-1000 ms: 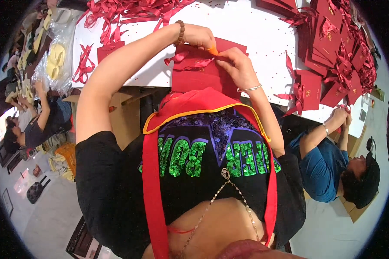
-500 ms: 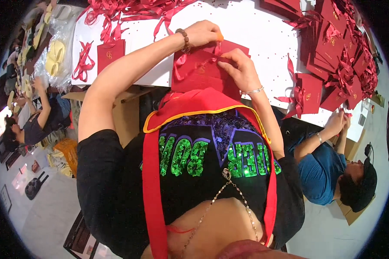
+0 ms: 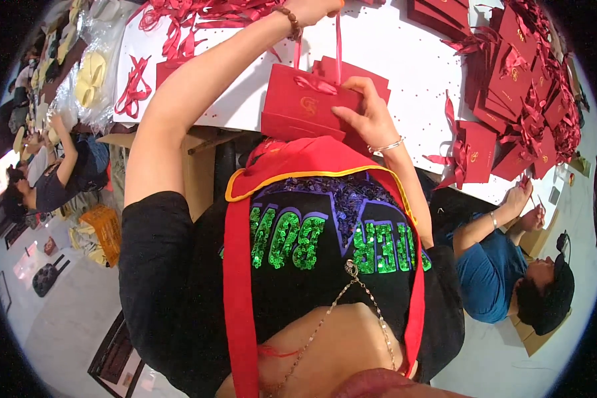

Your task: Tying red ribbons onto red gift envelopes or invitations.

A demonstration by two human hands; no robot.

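A small red paper gift bag (image 3: 288, 99) with a gold mark and a flat ribbon across its front stands tilted in front of me at the table edge. My left hand (image 3: 315, 10), partly cut off by the upper edge, is closed on the bag's red ribbon handle (image 3: 339, 46) and holds it stretched upward. Something orange covers a fingertip of that hand. At the bag's right upper corner, my right hand (image 3: 371, 114) grips it, thumb against the front and index finger curled by the top edge. More red bags (image 3: 375, 76) lie beneath and behind it.
Heaps of finished red bags (image 3: 504, 86) with ribbons cover the table's right side. Loose red ribbons (image 3: 179, 20) lie at the far left, near yellow slippers (image 3: 90, 78) in clear plastic. A co-worker in blue (image 3: 491, 272) works at the right; another person (image 3: 60, 172) is at the left.
My left hand has moved up and away, drawing the ribbon handle into a tall loop. My right hand has shifted slightly down, its thumb and index now wider apart. The bag has tipped more upright.
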